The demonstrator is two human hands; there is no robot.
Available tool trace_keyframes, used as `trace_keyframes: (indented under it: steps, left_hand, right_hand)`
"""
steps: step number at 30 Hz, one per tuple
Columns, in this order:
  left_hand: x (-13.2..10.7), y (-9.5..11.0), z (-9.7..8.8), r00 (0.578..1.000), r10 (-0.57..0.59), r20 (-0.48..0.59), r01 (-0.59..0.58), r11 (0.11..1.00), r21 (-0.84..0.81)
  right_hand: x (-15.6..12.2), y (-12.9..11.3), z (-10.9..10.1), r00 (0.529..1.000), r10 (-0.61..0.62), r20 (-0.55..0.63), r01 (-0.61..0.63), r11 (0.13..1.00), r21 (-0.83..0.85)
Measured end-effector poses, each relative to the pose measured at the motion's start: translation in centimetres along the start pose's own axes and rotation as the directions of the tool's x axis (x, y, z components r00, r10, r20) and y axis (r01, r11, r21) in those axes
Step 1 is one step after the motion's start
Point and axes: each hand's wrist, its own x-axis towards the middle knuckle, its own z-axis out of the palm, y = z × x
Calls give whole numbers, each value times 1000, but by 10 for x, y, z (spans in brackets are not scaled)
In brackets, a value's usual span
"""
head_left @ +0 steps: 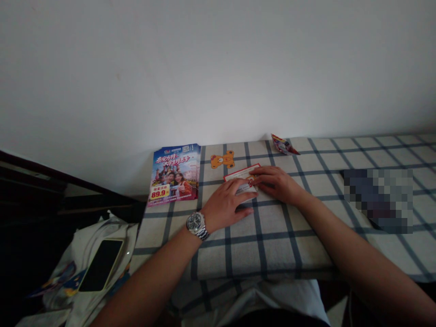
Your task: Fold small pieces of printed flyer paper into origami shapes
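Note:
A folded flyer [240, 174] with a red edge and pale inner side lies on the checked tablecloth in front of me. Both hands rest on it and cover much of its surface. My left hand [227, 204], with a metal watch [196, 224] at the wrist, lies across the near left part, fingers stretched and thumb apart. From the right, my right hand [275, 182] reaches over the flyer with its fingers extended flat onto the paper. Just behind the flyer is a brown teddy bear figure [222, 160]; whether it is printed or loose I cannot tell.
At the left stands a stack of colourful flyers [175, 175]. A folded flyer [284, 145] sits by the wall. A partly pixelated dark flat item [371, 197] lies right on the checked tablecloth [272, 245]. Lower left, a phone [102, 265] rests on a white bag [116, 227].

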Motion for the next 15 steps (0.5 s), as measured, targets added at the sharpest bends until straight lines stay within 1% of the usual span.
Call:
trace_keyframes:
  steps: [6,15]
  left_hand:
    - [0,0,1,1000,-2,-7,2,1000,1]
    - [0,0,0,1000,4,-10,-4,1000,4]
  right_hand:
    - [1,2,2,1000,14,-28,-15,1000,-2]
    - [-1,3,1,1000,17,-20,-17,1000,13]
